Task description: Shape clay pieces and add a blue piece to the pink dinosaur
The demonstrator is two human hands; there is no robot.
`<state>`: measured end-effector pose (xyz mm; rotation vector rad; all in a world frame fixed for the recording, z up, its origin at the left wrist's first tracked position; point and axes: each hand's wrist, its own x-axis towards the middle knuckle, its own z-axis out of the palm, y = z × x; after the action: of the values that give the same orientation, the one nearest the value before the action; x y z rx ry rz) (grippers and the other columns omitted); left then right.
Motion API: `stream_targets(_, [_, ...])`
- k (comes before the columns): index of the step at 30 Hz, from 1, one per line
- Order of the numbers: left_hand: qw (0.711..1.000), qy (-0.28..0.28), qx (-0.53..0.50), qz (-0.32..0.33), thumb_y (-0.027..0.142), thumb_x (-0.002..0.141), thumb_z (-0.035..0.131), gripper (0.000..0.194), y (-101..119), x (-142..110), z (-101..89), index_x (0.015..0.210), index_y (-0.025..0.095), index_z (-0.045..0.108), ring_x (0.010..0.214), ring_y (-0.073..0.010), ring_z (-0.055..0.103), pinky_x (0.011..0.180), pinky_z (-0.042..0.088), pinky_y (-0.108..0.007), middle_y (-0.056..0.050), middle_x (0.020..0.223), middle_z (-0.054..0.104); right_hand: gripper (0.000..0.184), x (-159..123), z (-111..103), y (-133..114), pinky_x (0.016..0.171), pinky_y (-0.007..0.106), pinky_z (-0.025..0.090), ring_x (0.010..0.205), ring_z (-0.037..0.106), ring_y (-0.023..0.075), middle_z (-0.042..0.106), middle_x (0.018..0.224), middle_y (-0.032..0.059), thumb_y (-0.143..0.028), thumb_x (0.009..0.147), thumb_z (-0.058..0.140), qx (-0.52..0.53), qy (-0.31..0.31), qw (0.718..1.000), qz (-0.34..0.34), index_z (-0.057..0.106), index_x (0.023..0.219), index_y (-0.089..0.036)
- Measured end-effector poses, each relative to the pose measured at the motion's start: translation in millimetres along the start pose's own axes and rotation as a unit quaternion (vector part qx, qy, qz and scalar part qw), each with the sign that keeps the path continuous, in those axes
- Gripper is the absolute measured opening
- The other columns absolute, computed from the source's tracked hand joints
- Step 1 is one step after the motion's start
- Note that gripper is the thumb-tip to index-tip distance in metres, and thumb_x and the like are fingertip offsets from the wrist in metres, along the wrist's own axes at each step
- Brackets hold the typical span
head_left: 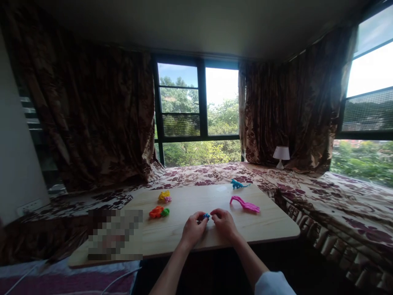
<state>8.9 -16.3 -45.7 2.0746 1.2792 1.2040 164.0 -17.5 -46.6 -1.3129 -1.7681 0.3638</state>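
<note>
Small blue lump (206,216) over the table (199,196)
The left hand (193,228) pinches it (probably light, soft, easily dented), best held gently by its sides; the right hand (225,223) curls just beside, whether gripping anything I can't tell.

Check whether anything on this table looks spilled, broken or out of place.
No spill or damage stands out on the table. The only oddity is a pixelated patch over its near left end, hiding what is there. The blue piece is in the left hand; the pink piece lies to the right.
</note>
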Motion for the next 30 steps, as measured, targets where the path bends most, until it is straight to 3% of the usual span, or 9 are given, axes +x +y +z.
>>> stream_targets(15, [1.0, -0.007, -0.011, 0.013, 0.034, 0.084, 0.05, 0.025, -2.8, 3.8, 0.2, 0.098, 0.015, 0.058, 0.083, -0.0157, 0.06, 0.076, 0.048, -0.037, -0.004, 0.092, 0.062, 0.018, 2.7, 2.1, 3.1, 0.071, 0.032, 0.05, 0.078, 0.06, 0.0133, 0.062, 0.093, 0.003, -0.029, 0.088, 0.05, 0.017, 0.008, 1.0, 0.012, 0.06, 0.093, -0.015])
stream_targets(30, [1.0, 0.015, -0.008, 0.005, 0.031, 0.083, 0.052, 0.027, -2.3, 3.1, -0.5, 0.106, 0.016, 0.055, 0.097, -0.0194, 0.056, 0.085, 0.044, -0.043, -0.006, 0.107, 0.059, 0.019, -0.8, -0.1, -5.7, 0.067, 0.03, 0.051, 0.073, 0.06, 0.0122, 0.062, 0.089, 0.0022, -0.03, 0.088, 0.051, 0.082, -0.006, 0.996, -0.029, 0.058, 0.097, -0.014])
